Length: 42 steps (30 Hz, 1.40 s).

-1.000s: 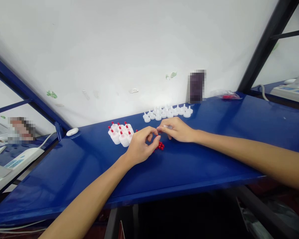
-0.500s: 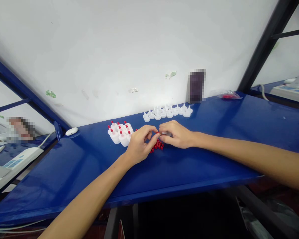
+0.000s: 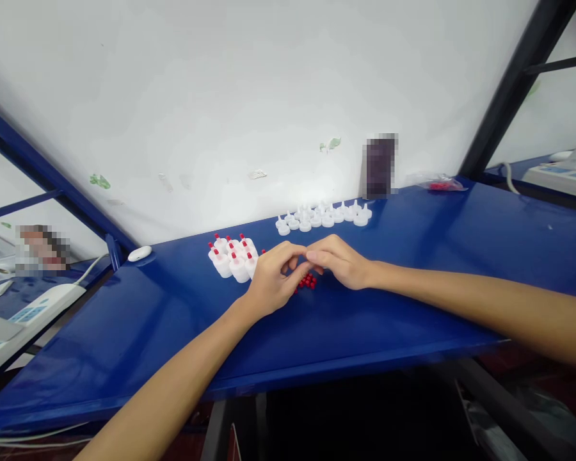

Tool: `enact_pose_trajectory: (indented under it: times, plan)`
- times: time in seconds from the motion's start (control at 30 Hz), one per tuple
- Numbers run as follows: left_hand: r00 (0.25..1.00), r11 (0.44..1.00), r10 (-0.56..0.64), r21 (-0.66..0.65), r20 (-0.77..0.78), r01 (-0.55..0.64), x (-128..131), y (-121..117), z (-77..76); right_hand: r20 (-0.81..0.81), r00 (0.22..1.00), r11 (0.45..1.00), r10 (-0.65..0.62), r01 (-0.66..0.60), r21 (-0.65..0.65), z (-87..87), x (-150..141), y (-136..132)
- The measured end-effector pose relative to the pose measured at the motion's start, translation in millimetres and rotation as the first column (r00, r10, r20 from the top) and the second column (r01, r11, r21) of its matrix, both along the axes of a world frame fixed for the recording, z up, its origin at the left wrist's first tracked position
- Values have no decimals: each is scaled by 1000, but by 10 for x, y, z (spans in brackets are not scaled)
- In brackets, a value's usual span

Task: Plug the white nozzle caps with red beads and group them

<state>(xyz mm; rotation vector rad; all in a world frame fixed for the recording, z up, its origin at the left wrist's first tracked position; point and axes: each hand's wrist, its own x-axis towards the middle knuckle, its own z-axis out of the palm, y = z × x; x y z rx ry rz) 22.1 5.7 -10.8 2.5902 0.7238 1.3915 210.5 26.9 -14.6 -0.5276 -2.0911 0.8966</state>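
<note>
My left hand and my right hand meet fingertip to fingertip above the blue table, both with fingers pinched. What lies between them is hidden now; half a second ago a small red cap showed in the left pinch and a white nozzle lid in the right. Just below the fingers lies a pile of small red caps, partly covered by my left hand. Left of it stands a group of white bottles with red-tipped nozzles. Behind the hands, white nozzle lids stand in rows, tips up.
The blue table runs up to a white wall. A clear bag with red pieces lies at the back right. A white oval case sits at the left back edge. A pixelated dark object leans on the wall.
My right thumb and fingers have closed in against my left fingertips, covering the red and white pieces that showed between them. The bottles and lids have not moved.
</note>
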Motion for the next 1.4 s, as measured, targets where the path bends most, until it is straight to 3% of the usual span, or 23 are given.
enact_pose_trajectory:
  times: [0.17,0.43,0.67,0.9,1.0,1.17,1.3,1.4]
  plan:
    - [999,990,2,-144,34,3,-16,0,-25,10,995,995,-95,95,-1,32,-2,-1]
    - [999,999,5,-42,50,-3,-49,-34,-18,-7,960,958,-281,281,49,45,72,131]
    - [999,999,-19,-36,28,20,-49,-42,-29,11,904,903,-428,427,48,37,186,345]
    - [999,999,-27,-36,-21,27,-62,-32,-32,-45,933,919,-358,343,-193,53,250,396]
    - [999,999,-26,-31,-33,25,-62,-36,-28,-75,908,903,-412,395,-171,74,253,380]
    - [999,1000,-21,-10,-34,21,-64,-34,-31,-261,807,847,-530,516,-125,107,288,424]
    - [999,1000,-16,8,-33,16,-67,-35,-30,-314,748,810,-585,561,-171,95,319,494]
    - [999,1000,-11,17,-32,11,-67,-39,-24,-335,744,816,-579,534,-223,80,327,532]
